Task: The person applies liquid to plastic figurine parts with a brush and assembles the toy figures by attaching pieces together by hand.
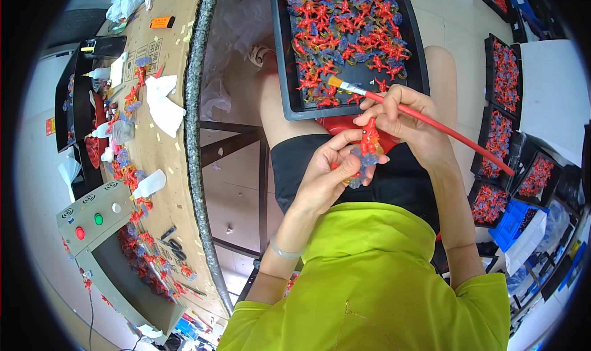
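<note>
Between my hands, above my lap, is a small red figurine (pixel 370 139) with translucent blue parts at its lower end. My left hand (pixel 332 168) pinches it from below, thumb across the blue part. My right hand (pixel 409 122) grips a paintbrush (pixel 431 122) with a long red handle, its pale bristles pointing up and left, away from the figurine. The right fingertips are close to the figurine's top; whether they touch it is hard to make out. Just beyond my hands, a black tray (pixel 294 112) over my knees holds many similar red, blue and yellow figurines.
At left stands a cardboard-topped table (pixel 191 228) with a grey machine (pixel 98 218), a white bottle (pixel 149 183), a white tissue (pixel 164 104), an orange box-like item (pixel 162 22) and scattered figurines. More black trays of figurines (pixel 497 129) and a blue crate (pixel 516 223) lie on the floor at right.
</note>
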{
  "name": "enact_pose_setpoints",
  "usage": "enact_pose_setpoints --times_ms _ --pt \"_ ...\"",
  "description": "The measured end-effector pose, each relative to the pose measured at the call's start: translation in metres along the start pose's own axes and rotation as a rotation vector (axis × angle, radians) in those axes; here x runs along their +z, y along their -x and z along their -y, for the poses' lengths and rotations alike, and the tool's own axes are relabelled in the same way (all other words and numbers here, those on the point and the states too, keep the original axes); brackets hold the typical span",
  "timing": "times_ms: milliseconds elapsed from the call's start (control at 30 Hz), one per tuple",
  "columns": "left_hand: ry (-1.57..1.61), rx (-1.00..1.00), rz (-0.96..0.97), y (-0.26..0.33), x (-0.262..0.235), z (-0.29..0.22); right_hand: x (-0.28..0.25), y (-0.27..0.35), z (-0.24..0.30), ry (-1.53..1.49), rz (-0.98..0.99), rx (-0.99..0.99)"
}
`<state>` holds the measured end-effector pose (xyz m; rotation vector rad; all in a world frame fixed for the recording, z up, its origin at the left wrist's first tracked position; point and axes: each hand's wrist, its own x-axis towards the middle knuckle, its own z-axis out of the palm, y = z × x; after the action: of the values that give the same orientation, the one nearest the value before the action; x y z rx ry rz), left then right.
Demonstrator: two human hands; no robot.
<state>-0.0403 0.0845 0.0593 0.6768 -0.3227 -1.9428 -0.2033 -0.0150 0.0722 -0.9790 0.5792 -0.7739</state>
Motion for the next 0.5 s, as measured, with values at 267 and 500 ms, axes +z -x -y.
enact_pose_setpoints --times_ms 267,500 --pt "-0.498 0.238 -0.385 0.003 0.009 -0.004 0.010 0.029 0.033 0.479 -0.338 -0.298" --pt "-0.579 0.439 -0.457 -0.002 0.016 0.002 0.044 0.049 0.031 0.904 -0.252 -0.409"
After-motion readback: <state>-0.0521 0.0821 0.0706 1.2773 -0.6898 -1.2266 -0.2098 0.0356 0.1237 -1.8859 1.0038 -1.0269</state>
